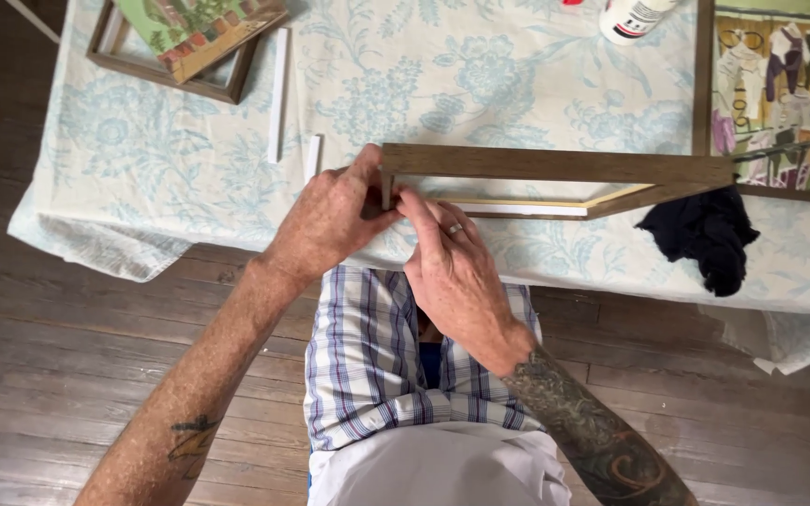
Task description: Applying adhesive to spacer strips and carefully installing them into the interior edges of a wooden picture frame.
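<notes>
Layout on the table (142, 169): a wooden frame (555, 167) stands on edge along the near edge, both hands at its left end — left hand (325, 220) outside, right hand (452, 267) beneath. A cloth (705, 239) lies at its right end. Two strips (278, 94) lie left of it. A second frame (171, 70) with a picture (199, 28) on it occupies the far left corner; a bottle (635, 19) sits at the far edge; a large picture (780, 94) at the right.

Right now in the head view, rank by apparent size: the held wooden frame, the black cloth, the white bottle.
1. Wooden frame, held on edge at its corner by both hands.
2. Black cloth.
3. White bottle, though the picture's top edge cuts it off, so its full size is unsure.
</notes>
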